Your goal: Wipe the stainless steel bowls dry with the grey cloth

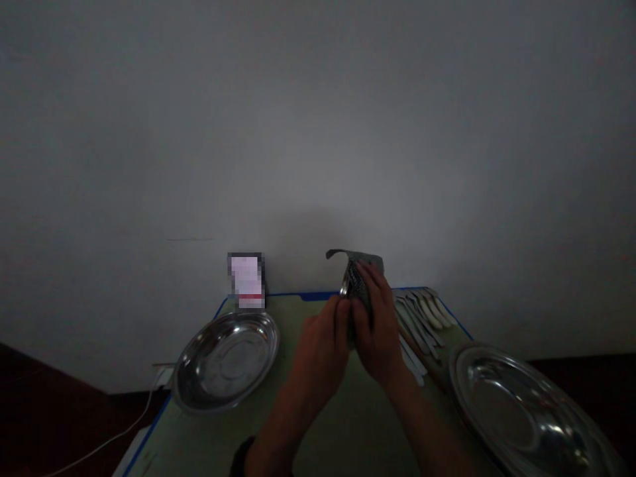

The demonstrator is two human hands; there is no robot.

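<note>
A dark grey pouch with a patterned side and a loose flap at its top is held up over the middle of the table. My right hand is wrapped round its right side, fingers closed along it. A narrow shiny metal piece shows at the pouch's left edge, just above my left hand. The left fingers are closed at that spot, thumb beside the right thumb. Both hands hide the lower part of the pouch. How far the metal piece reaches into it I cannot tell.
A round steel basin stands on the left of the green table, a larger steel one on the right. Several utensils lie fanned out behind my right arm. A blurred upright screen stands at the back left, near the wall.
</note>
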